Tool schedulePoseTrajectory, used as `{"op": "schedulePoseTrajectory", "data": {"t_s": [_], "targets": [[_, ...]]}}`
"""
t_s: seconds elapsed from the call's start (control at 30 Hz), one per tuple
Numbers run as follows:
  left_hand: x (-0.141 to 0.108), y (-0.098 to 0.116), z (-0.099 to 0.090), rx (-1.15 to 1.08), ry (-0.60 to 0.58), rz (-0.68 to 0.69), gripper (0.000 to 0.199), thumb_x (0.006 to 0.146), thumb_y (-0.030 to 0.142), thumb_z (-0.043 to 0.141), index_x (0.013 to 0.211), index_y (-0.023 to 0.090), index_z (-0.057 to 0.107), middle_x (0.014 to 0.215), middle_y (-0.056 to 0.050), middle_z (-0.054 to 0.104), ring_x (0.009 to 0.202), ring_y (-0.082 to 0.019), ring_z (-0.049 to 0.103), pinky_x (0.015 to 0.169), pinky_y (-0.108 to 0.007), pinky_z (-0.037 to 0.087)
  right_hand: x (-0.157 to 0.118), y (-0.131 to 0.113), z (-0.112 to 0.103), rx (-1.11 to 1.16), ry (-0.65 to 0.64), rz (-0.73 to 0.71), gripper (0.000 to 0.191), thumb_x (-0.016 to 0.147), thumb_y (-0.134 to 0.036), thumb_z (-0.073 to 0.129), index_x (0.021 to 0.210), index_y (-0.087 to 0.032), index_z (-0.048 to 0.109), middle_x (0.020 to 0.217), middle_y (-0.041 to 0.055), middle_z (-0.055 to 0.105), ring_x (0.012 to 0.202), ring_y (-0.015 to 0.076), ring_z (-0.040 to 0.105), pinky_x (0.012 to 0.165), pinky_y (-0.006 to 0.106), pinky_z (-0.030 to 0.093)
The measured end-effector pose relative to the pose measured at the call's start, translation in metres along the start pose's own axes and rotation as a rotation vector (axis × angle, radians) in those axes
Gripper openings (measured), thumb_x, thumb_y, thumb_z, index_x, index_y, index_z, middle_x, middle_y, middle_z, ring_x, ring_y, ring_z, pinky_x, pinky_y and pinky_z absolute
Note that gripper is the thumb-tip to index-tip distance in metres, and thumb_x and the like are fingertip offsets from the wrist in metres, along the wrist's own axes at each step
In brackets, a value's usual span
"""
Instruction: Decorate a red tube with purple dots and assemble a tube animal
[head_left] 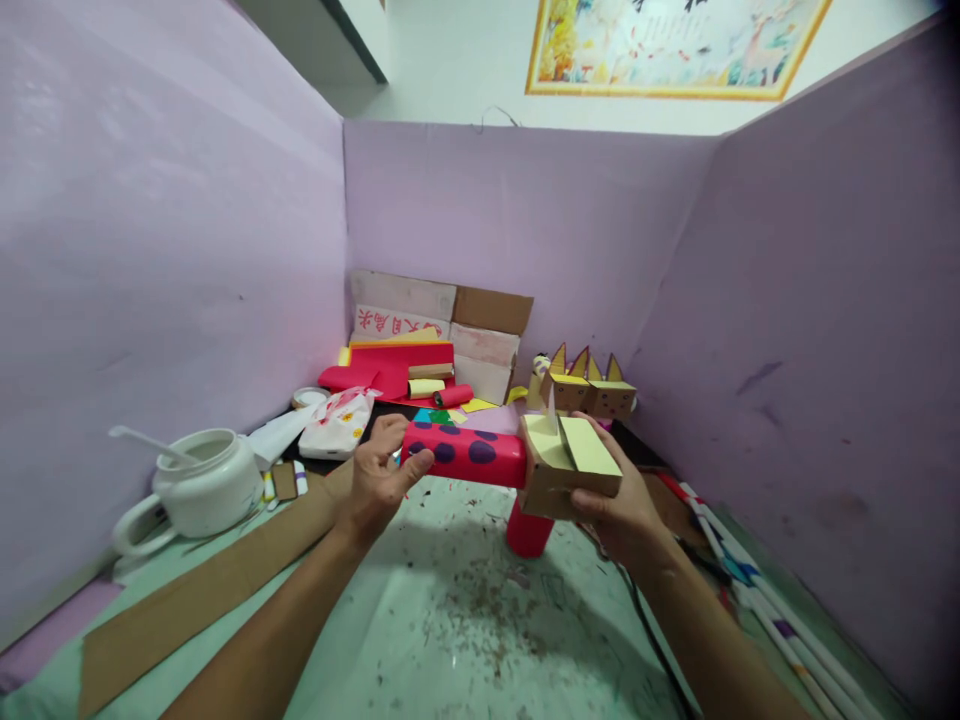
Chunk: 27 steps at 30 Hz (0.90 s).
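My left hand grips the far-left end of a red paper tube with dark purple spots, held level above the table. The tube's right end meets the side of a small cardboard box topped with pale yellow paper flaps. My right hand is closed around the box's right side, thumb on the front face. A pale upright piece sticks up from the box top. Below the box shows a plain red tube; whether it stands on the table or joins the box, I cannot tell.
A white mug-like pot with a spoon stands left, beside a long cardboard strip. Red paper, small rolls and a folded carton lie at the back. Yellow-eared boxes stand back right; striped sticks line the right wall.
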<state>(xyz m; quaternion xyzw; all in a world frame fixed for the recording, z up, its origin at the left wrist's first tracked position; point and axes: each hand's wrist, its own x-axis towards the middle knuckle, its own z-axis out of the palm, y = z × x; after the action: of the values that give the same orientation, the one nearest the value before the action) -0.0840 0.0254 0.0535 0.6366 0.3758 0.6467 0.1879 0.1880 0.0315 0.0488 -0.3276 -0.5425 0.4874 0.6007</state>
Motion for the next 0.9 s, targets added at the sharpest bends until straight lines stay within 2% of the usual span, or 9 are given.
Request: {"op": "schedulePoseTrajectory", "data": {"t_s": [0.1,0.2,0.27,0.47,0.67,0.9], "targets": [[-0.005,0.004,0.003,-0.115,-0.041,-0.131,0.03,0.076,0.047,0.071,0.078,0.017,0.075,0.074,-0.005,0.068,0.079,-0.023,0.061,0.076,-0.033,0.049,-0.001,0.006,0.002,0.01,-0.02,0.017,0.11,0.041,-0.05,0.093,0.137,-0.027,0.044,0.129,0.0149,0.062,0.118,0.0405,0.057,0.088,0.048,0.052],[-0.009,0.007,0.007,-0.182,-0.095,-0.208,0.034,0.076,0.048,0.07,0.065,0.016,0.074,0.061,-0.003,0.066,0.064,-0.02,0.06,0.068,-0.031,0.05,-0.003,0.01,0.001,-0.034,-0.047,-0.001,0.109,0.044,-0.052,0.092,0.137,-0.028,0.042,0.13,0.0137,0.061,0.117,0.0386,0.057,0.087,0.046,0.051],[-0.01,0.008,0.008,-0.19,-0.077,-0.221,0.037,0.075,0.048,0.071,0.057,0.016,0.071,0.055,-0.003,0.065,0.06,-0.02,0.059,0.065,-0.031,0.049,-0.003,0.011,-0.001,-0.077,-0.071,-0.018,0.108,0.046,-0.053,0.091,0.139,-0.029,0.04,0.132,0.0126,0.059,0.118,0.0372,0.057,0.088,0.045,0.051],[-0.013,0.005,0.011,-0.232,-0.02,-0.262,0.039,0.071,0.047,0.075,0.048,0.018,0.065,0.049,-0.002,0.061,0.059,-0.021,0.06,0.062,-0.032,0.05,-0.005,0.009,-0.004,-0.14,-0.09,-0.035,0.108,0.046,-0.052,0.092,0.138,-0.031,0.038,0.137,0.0112,0.053,0.124,0.0368,0.051,0.093,0.044,0.049],[-0.015,-0.004,0.013,-0.321,0.004,-0.315,0.036,0.069,0.048,0.076,0.051,0.019,0.066,0.05,-0.002,0.062,0.06,-0.021,0.061,0.058,-0.032,0.048,-0.007,0.011,-0.005,-0.173,-0.103,-0.045,0.113,0.047,-0.053,0.091,0.142,-0.032,0.031,0.141,0.0115,0.047,0.127,0.038,0.048,0.099,0.048,0.045],[-0.015,-0.005,0.015,-0.334,0.032,-0.336,0.034,0.067,0.046,0.078,0.054,0.017,0.067,0.052,-0.002,0.063,0.059,-0.021,0.061,0.057,-0.031,0.048,-0.007,0.016,-0.009,-0.227,-0.145,-0.085,0.11,0.056,-0.051,0.088,0.145,-0.035,0.026,0.145,0.01,0.044,0.133,0.037,0.043,0.107,0.049,0.039]]}}
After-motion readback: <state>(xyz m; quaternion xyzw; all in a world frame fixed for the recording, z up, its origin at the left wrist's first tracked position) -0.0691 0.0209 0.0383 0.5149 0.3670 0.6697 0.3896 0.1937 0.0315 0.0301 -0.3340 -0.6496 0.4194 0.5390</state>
